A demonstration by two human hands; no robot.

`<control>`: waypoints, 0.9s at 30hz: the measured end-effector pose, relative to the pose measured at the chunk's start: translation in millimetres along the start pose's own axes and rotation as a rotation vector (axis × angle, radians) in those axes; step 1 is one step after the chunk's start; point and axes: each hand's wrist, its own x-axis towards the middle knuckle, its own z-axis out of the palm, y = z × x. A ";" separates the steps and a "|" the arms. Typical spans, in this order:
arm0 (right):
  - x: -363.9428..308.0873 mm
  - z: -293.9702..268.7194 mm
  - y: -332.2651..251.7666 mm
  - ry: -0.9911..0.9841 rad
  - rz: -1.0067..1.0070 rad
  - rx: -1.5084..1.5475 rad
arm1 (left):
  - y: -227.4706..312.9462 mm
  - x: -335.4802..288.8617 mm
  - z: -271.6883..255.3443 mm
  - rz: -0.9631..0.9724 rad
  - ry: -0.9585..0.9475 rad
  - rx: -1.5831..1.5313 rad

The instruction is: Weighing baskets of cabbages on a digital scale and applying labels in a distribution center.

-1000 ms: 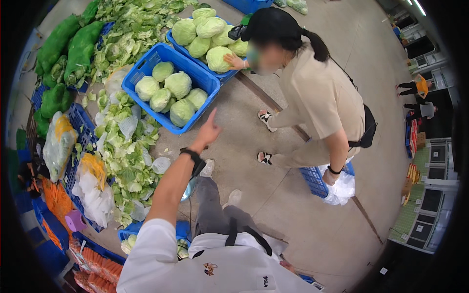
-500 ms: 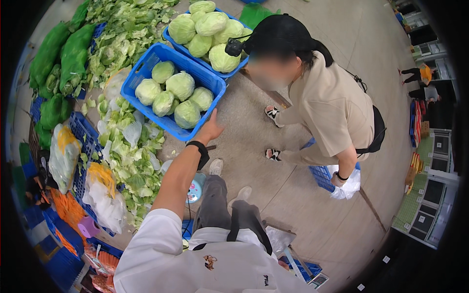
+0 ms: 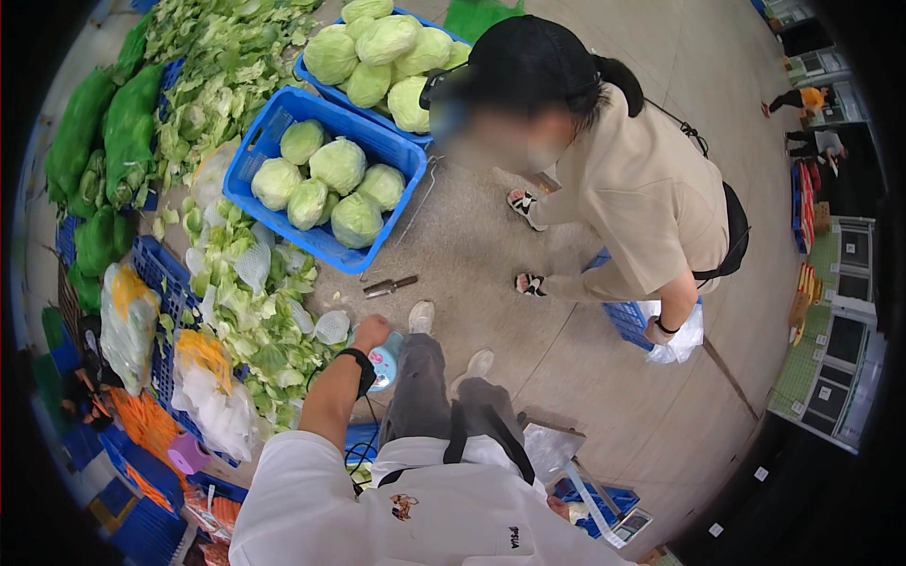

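Note:
My left hand, with a black band at its wrist, hangs over a small light-blue stool, apart from the blue crate. Its fingers point down and are hidden from above. Pale green cabbages lie in that crate. On the floor between hand and crate is a short knife-like tool with a dark handle. Only a bit of my right hand shows beside my shirt, near a low blue crate; its fingers are hidden.
A person in beige bends at the right, one hand at a white plastic bag over a blue crate. Another crate of cabbages stands behind mine. Loose leaves and green net sacks cover the left side.
My left hand has let go of the near rim of the cabbage crate and drawn back toward me. The knife-like tool on the floor is now in full sight.

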 end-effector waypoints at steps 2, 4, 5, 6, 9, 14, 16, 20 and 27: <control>-16.0 21.7 -18.1 0.070 -0.001 -0.054 | -20.5 -13.4 8.8 -0.127 -0.092 -0.117; -33.5 36.0 -37.8 0.167 0.019 -0.080 | -22.6 -22.8 14.3 -0.151 -0.130 -0.161; -33.2 39.1 -40.9 0.171 0.024 -0.066 | -22.6 -25.5 15.0 -0.183 -0.163 -0.212; -34.9 37.5 -41.3 0.183 0.052 -0.102 | -11.0 -30.1 16.3 -0.203 -0.172 -0.226; -20.8 29.5 -15.4 0.138 0.070 -0.054 | -28.7 -36.7 13.3 -0.191 -0.110 -0.228; -40.3 43.7 -38.8 0.189 0.074 -0.175 | 2.9 -29.0 8.7 0.009 0.131 -0.028; -38.7 37.0 -23.8 0.198 0.070 -0.139 | 41.1 -13.9 -8.5 0.107 0.354 -0.019; -38.2 38.2 -13.5 0.204 0.155 -0.143 | 58.9 72.4 -36.5 0.154 0.469 0.014; 133.0 -8.0 23.6 0.137 -0.355 -0.282 | 100.4 212.4 -7.7 0.039 0.155 -0.215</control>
